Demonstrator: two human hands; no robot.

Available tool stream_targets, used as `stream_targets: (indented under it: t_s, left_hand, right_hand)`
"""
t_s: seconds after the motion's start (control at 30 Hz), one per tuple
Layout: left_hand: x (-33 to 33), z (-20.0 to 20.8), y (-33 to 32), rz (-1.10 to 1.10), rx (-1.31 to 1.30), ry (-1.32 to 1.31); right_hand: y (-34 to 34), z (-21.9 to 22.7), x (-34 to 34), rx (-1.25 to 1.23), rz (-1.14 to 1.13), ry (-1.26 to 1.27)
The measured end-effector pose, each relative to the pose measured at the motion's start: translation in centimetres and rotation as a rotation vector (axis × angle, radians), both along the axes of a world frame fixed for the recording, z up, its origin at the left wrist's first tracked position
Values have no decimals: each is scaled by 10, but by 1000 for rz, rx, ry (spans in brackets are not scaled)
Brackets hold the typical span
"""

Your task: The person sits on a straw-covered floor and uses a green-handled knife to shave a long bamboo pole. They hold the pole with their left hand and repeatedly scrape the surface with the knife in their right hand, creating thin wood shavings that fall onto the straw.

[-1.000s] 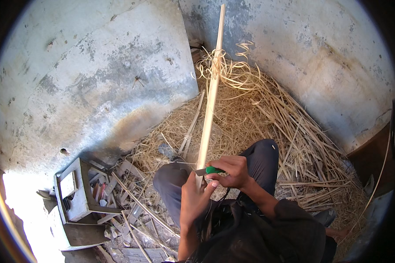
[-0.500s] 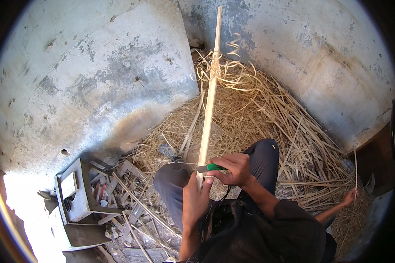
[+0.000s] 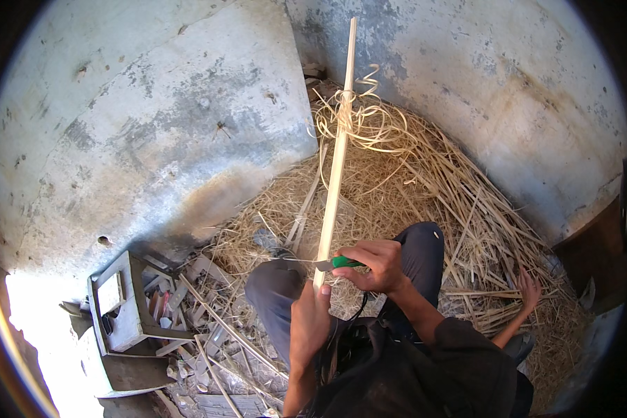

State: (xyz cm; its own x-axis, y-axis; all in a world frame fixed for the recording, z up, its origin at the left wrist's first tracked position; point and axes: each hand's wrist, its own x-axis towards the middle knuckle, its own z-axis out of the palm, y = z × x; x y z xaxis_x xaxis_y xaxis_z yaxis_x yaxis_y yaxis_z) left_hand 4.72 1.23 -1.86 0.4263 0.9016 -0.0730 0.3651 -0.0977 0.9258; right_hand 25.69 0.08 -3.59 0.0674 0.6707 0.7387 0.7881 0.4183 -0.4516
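Note:
My left hand [image 3: 309, 322] is wrapped round the lower end of a long pale bamboo strip [image 3: 334, 182], which points up and away from me. A knife [image 3: 343, 262] with a green handle is gripped in my right hand [image 3: 377, 266]. Its blade lies across the strip just above my left thumb. Thin curled shavings [image 3: 380, 128] cling to the strip toward its far end, some looping out to the right.
Dry shavings and split strips [image 3: 494, 209] are heaped ahead and to the right against a worn wall [image 3: 508, 111]. Another person's hand [image 3: 529, 289] reaches over the pile. A wooden stool [image 3: 129, 313] lies tipped at left among scraps. My bent knees [image 3: 273, 284] flank the strip.
The bamboo strip has shifted slightly down and to the right, its far end lower. My knife has moved slightly up and right. The other person's hand has moved up-left, its thin stick no longer visible.

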Motion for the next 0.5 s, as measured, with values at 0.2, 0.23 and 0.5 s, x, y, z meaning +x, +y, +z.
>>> stream_targets:
  t_s: [0.2, 0.23, 0.5]
  left_hand:
    - [-1, 1, -1, 9, 24, 23]
    - [-1, 2, -1, 11, 21, 15]
    - [-11, -7, -11, 18, 20, 49]
  right_hand:
    - [-1, 3, 1, -4, -12, -10]
    - [-1, 3, 1, -10, -11, -7]
    - [9, -2, 18, -15, -50, 77]
